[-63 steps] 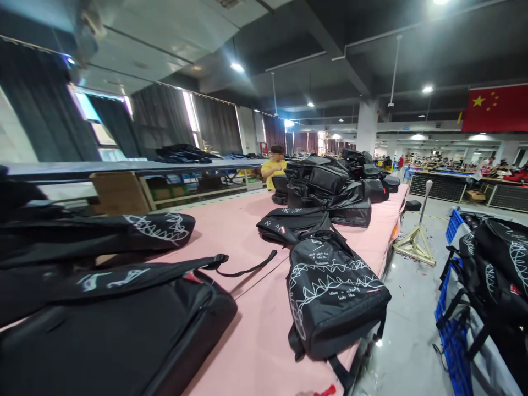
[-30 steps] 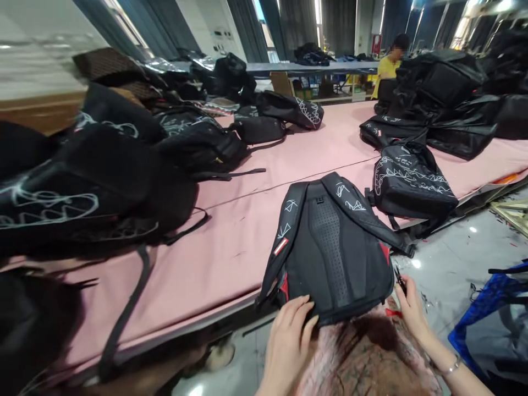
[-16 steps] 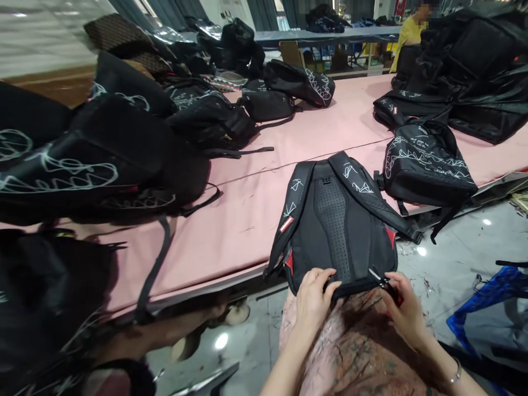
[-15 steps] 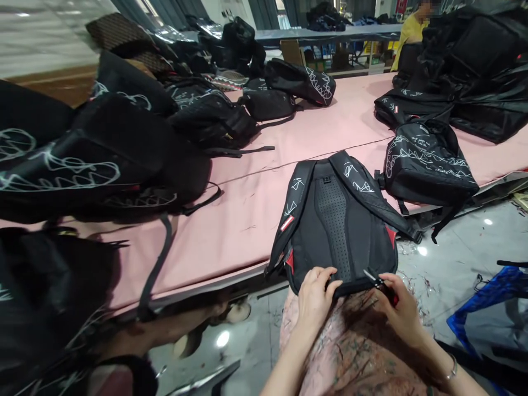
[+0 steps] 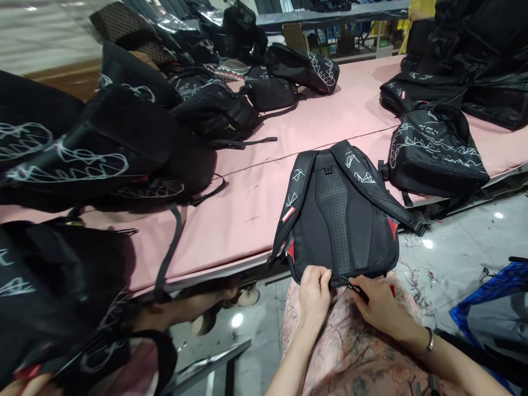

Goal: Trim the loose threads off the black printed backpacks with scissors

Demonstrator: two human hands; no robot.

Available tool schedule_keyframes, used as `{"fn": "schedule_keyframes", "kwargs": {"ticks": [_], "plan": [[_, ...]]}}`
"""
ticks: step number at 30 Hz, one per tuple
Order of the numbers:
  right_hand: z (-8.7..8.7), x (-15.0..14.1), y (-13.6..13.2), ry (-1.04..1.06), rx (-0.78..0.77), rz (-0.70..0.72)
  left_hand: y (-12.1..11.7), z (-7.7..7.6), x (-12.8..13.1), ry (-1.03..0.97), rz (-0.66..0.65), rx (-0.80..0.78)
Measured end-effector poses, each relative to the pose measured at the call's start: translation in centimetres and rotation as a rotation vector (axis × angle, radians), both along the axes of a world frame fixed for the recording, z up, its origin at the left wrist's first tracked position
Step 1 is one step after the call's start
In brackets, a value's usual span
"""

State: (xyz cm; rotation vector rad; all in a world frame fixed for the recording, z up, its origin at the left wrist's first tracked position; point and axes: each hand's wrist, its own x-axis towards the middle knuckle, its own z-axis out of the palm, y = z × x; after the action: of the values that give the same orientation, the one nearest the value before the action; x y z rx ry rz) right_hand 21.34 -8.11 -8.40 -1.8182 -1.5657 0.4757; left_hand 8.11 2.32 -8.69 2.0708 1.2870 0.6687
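Right then, two hands worked one black backpack [image 5: 342,220] that lay back-panel up at the near edge of the pink table [image 5: 247,203], its bottom hanging over the person's lap. Left hand [image 5: 314,294] pinched the bottom hem of that backpack between thumb and fingers. Right hand [image 5: 377,302] was closed around small thread snips [image 5: 357,289], tips touching the hem just beside the left fingers; most of the snips sat hidden inside the fist, so blade position was hard to tell. One watch or bracelet [image 5: 429,341] sat on the right wrist.

Count on the table: one printed backpack [image 5: 437,151] just right of the worked one, two smaller bags [image 5: 305,69] further back, one heap of black bags [image 5: 474,55] far right, cut off by the frame. Left side held a large pile of black bags [image 5: 103,148], overlapping too much to count. One strap [image 5: 169,247] dangled off the table edge.

One person in yellow [image 5: 418,14] was barely visible at top, mostly cut off. One blue crate [image 5: 490,297] showed at lower right, partly out of frame. Thread scraps [image 5: 416,275] littered the floor, too small to count.
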Motion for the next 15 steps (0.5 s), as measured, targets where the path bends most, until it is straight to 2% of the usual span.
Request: {"fn": "schedule_keyframes", "kwargs": {"ticks": [7,15], "plan": [[-0.61,0.05,0.83,-0.024,-0.014,0.058,0.17,-0.02,0.06,-0.012,0.002,-0.038],[0.06,0.54,0.92,-0.059,-0.062,0.105,0.17,0.00,0.17,-0.017,-0.017,-0.037]]}}
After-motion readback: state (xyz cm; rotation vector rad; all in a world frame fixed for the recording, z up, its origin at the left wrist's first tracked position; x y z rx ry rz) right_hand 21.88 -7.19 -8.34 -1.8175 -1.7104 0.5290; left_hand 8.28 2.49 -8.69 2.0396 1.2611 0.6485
